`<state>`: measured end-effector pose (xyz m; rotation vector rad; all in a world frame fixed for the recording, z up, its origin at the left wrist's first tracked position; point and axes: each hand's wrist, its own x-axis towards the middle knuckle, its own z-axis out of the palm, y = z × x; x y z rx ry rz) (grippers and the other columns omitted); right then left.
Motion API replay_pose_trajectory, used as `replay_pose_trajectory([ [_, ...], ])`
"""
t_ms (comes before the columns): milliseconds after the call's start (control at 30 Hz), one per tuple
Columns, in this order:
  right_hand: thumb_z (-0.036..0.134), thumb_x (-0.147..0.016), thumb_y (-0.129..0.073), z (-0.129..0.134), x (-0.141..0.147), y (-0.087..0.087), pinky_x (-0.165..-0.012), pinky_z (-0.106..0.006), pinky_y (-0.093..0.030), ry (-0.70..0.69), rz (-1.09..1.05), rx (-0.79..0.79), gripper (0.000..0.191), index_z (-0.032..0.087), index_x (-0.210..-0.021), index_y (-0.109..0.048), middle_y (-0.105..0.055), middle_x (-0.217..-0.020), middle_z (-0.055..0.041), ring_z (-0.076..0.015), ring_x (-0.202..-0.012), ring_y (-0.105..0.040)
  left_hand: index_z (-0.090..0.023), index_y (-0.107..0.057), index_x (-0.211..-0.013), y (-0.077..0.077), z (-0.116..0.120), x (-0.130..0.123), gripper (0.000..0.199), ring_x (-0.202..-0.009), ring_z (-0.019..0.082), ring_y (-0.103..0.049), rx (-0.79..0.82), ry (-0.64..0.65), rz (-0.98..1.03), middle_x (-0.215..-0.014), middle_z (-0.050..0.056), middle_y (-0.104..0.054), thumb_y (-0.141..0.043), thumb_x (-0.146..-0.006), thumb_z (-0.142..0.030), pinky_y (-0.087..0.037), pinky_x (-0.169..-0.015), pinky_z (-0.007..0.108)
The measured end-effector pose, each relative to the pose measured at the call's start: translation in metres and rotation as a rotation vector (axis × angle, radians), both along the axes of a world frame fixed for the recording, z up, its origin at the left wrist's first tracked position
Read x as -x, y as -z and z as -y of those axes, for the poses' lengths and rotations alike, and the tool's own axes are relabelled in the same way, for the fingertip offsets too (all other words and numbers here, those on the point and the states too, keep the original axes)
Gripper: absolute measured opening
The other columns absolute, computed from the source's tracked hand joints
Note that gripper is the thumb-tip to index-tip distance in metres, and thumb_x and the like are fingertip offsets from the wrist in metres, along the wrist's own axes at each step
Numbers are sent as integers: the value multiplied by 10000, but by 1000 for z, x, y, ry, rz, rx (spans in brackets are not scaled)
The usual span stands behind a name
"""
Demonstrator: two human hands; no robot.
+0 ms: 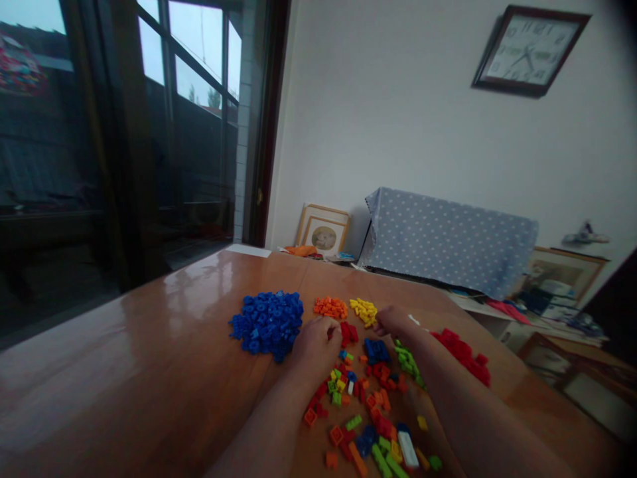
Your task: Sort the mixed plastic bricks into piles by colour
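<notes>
My left hand (318,337) is closed, fingers pinched together, between the large blue brick pile (269,322) and a few red bricks (349,333); what it holds, if anything, is too small to tell. My right hand (391,320) has its fingers curled down at the right edge of the yellow brick pile (363,311), and its fingertips are blurred. Behind my left hand lies the orange pile (330,307). Blue bricks (377,350) and a green row (409,362) are near my right forearm. Mixed loose bricks (353,422) lie scattered between my forearms.
The glossy wooden table (164,358) extends to the left. A red brick pile (462,355) sits right of my right forearm. Past the far edge are a framed picture (323,230) and an object under a dotted blue cloth (448,239).
</notes>
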<state>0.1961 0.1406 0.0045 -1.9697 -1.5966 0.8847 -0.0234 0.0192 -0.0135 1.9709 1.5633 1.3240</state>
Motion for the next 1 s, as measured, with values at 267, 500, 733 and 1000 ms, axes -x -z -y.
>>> replay_pose_trajectory([
  [267,353,-952,-590,2,7,4,-859,-411,-556,-71,-40,134,336,155,-1224,-591,-627,-1201,-88,-207,-1007,-641,-196,-646,-818,1,0,1,197,-816,151,-562,-3,-4,-15,-848,21,-651,-473,-896,-249,-360,-676,238],
  [500,316,-969,-532,13,-1,-3,-493,-183,-435,-48,-102,-17,218,118,-956,-624,-685,-870,-43,-88,-617,-608,-193,-658,-827,-2,1,-1,191,-805,147,-564,-2,-2,-1,-851,19,-661,-483,-886,-245,-362,-674,235],
  [733,281,-909,-487,40,-10,-11,-404,-152,-281,-93,-205,-122,127,171,-899,-548,-728,-876,-59,-77,-534,-599,-183,-663,-829,-2,0,0,202,-793,142,-563,2,5,-5,-837,20,-659,-481,-888,-249,-368,-681,226],
  [1000,197,-828,-486,89,-42,-19,-448,-156,-358,-165,-140,-125,140,192,-952,-551,-713,-848,-28,-103,-598,-624,-191,-646,-817,0,-1,5,215,-742,126,-552,68,-10,-57,-809,-1,-654,-474,-901,-289,-342,-632,207],
])
